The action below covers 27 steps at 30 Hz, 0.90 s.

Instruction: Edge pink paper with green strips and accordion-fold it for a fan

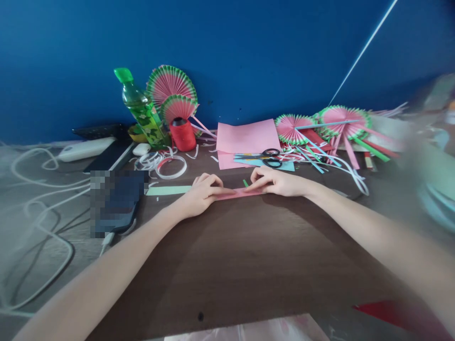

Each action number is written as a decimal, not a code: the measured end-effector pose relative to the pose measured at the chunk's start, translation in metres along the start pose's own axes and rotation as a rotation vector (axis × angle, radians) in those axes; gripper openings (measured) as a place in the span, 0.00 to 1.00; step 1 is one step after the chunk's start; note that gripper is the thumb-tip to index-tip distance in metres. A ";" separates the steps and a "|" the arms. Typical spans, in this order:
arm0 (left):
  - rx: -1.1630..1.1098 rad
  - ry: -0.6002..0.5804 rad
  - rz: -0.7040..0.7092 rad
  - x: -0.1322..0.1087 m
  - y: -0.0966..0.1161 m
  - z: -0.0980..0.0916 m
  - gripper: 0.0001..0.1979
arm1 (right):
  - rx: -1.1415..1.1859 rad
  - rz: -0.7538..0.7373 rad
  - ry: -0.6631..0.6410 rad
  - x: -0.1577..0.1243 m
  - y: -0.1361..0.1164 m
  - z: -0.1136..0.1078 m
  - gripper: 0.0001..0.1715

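Note:
A narrow pink paper strip (239,192) lies flat on the dark wooden table (231,255). My left hand (202,192) presses on its left end with curled fingers pinched together. My right hand (275,181) pinches the strip's right end, fingers closed on the paper. A pale green strip (167,190) lies just left of my left hand. A small green scrap (245,183) sits between my two hands.
Behind my hands lie a pink sheet (247,137), black-handled scissors (265,157), pink and green paper fans (170,85) (341,118), a red thread spool (182,133), a green bottle (140,106), tape rings (170,166). A phone (115,201) and white cables (39,189) lie left.

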State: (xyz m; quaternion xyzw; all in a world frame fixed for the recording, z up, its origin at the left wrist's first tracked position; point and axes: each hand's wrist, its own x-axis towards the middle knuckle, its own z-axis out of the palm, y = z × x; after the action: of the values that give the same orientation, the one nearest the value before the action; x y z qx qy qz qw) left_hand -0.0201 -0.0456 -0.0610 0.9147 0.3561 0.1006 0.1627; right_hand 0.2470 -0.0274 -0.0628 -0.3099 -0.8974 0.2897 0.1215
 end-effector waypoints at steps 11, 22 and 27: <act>0.035 0.307 0.158 -0.006 0.002 0.009 0.12 | 0.177 -0.005 0.346 0.001 -0.006 0.010 0.14; -0.353 0.349 -0.279 -0.004 -0.001 -0.005 0.12 | -0.117 0.219 0.790 0.000 0.003 0.006 0.19; -0.386 0.257 -0.276 -0.001 -0.002 -0.005 0.13 | 0.188 0.159 0.677 -0.001 -0.009 0.005 0.21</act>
State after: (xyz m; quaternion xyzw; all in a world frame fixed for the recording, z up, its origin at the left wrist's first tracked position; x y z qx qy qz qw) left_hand -0.0239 -0.0438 -0.0574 0.7891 0.4695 0.2588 0.2999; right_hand 0.2411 -0.0361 -0.0618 -0.4444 -0.7489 0.2606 0.4169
